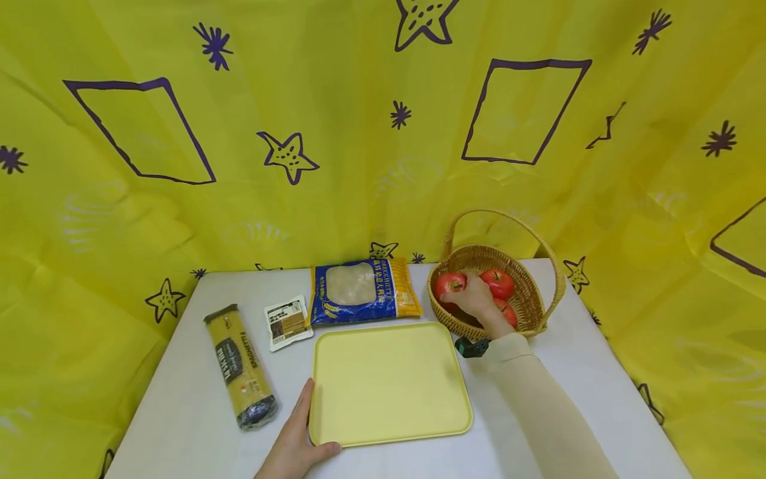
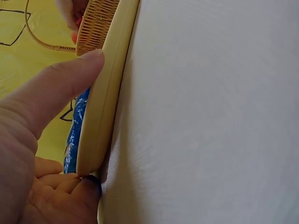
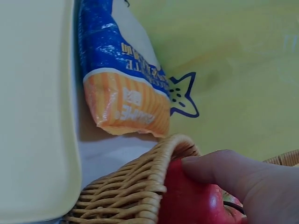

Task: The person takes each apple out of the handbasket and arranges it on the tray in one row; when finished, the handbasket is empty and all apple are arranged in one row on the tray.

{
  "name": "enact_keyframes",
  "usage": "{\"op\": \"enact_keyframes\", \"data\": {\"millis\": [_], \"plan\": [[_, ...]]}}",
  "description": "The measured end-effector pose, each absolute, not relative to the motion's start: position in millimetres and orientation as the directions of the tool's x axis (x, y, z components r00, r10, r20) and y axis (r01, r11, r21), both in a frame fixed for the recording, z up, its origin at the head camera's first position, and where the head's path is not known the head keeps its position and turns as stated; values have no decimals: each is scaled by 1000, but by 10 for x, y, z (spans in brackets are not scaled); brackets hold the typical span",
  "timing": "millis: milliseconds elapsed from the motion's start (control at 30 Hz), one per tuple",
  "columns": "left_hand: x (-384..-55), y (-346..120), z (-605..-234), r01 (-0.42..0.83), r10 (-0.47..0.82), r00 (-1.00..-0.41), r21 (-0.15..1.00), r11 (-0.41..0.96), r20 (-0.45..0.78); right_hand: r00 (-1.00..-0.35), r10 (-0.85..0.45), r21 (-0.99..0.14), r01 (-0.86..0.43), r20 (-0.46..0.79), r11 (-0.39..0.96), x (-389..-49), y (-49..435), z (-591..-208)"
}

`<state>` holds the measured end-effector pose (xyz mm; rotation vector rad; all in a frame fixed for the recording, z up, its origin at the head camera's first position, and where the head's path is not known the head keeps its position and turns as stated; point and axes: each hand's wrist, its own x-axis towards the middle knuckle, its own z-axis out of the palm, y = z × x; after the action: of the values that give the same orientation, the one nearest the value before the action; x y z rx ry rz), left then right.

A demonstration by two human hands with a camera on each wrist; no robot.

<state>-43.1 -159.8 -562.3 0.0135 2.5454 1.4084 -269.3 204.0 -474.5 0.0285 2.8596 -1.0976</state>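
Within right hand (image 1: pixel 477 299), apple (image 1: pixel 449 285); against left hand (image 1: pixel 294 440), tray (image 1: pixel 391 382).

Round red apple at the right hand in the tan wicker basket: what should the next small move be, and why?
Probably a gentle lift of the round red apple, up past the rim of the tan wicker basket: the right hand grips it while it sits inside, and the left hand holds a corner of the pale yellow rectangular tray nearby.

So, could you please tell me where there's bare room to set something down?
Bare: the tray, between left hand and basket; the table, between right sleeve and yellow curtain. Crowded: inside the basket, with apples and right hand.
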Motion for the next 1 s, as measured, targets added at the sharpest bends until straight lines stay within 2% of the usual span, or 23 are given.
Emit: {"op": "enact_keyframes", "data": {"millis": [467,1000], "plan": [[-435,-1600,-5607,-110,114,-972,832,543,-204,-999,-28,-739,5,-32,674,-2602,1992,-4440],[-438,-1607,-5616,-98,110,-976,834,544,-187,-985,-157,-758,-160,77,633,-2306,1557,-4177]]}}
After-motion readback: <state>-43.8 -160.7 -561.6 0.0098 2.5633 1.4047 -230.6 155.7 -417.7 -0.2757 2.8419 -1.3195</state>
